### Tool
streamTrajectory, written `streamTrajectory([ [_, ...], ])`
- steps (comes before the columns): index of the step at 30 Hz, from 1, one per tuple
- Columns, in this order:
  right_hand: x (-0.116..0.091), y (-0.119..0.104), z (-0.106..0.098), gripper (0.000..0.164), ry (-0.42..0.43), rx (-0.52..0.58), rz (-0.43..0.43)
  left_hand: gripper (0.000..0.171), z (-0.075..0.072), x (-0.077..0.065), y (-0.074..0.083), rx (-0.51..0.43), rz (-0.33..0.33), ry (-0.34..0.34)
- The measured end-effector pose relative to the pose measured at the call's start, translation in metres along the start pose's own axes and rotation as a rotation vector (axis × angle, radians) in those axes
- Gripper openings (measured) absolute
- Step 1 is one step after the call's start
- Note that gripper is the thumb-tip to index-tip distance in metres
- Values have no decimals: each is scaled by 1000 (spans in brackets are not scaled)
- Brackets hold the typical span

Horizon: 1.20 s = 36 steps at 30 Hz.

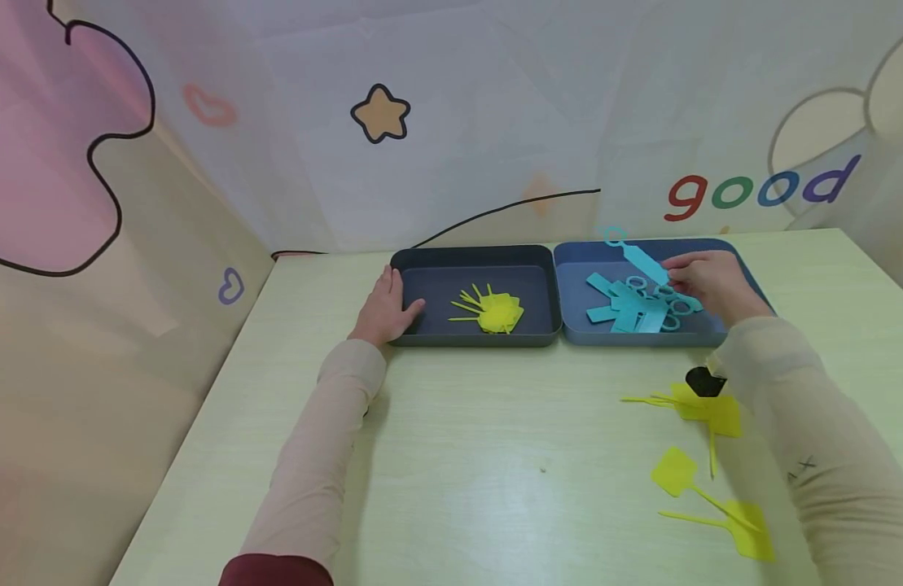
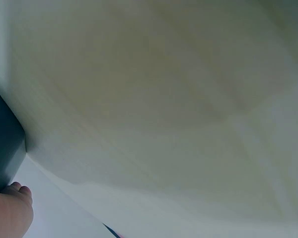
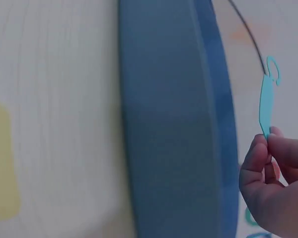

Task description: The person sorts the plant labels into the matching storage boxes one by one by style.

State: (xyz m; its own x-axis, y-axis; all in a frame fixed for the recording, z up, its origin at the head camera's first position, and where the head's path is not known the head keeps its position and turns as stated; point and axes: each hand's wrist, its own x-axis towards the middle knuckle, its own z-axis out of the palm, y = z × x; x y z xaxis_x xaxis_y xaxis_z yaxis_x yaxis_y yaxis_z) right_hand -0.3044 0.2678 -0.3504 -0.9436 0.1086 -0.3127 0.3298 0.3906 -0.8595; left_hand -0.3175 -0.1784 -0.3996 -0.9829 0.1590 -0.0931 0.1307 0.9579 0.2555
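Observation:
Between thumb and fingers, my right hand [image 1: 707,281] pinches a light-blue plastic tag [image 1: 645,264] with a ring at its far end, above the blue tray [image 1: 579,332]. In the right wrist view the tag [image 3: 266,106] stands upright from the fingertips. A pile of similar light-blue tags [image 1: 630,308] lies in that tray. My left hand [image 1: 381,309] rests with extended fingers against the left side of the dark grey tray [image 1: 458,340], which holds a pile of yellow tags [image 1: 499,312] with thin stems.
On the table's right side, several more yellow tags [image 1: 689,403] lie near the right forearm, with another yellow tag [image 1: 674,471] closer to the front. A printed cloth [image 1: 458,179] hangs behind the two trays, which stand side by side.

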Motion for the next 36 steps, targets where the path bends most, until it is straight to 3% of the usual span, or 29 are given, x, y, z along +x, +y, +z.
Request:
streamTrajectory([
  [7,10,23,-14,44,146,105,213,79,3,1,-1,2,-2,-12],
  [16,13,30,-16,47,249,164,365,79,5,3,-2,3,-6,-10],
  [21,12,33,-16,47,265,158,376,79,6,4,-3,-6,-2,-9],
  [27,15,35,-17,33,277,111,365,79,7,5,-3,-1,4,-4],
  [32,16,36,-16,39,321,66,374,79,7,6,-3,-5,4,-1],
  [36,13,36,-17,47,309,0,354,79,7,6,-4,-5,6,2],
])
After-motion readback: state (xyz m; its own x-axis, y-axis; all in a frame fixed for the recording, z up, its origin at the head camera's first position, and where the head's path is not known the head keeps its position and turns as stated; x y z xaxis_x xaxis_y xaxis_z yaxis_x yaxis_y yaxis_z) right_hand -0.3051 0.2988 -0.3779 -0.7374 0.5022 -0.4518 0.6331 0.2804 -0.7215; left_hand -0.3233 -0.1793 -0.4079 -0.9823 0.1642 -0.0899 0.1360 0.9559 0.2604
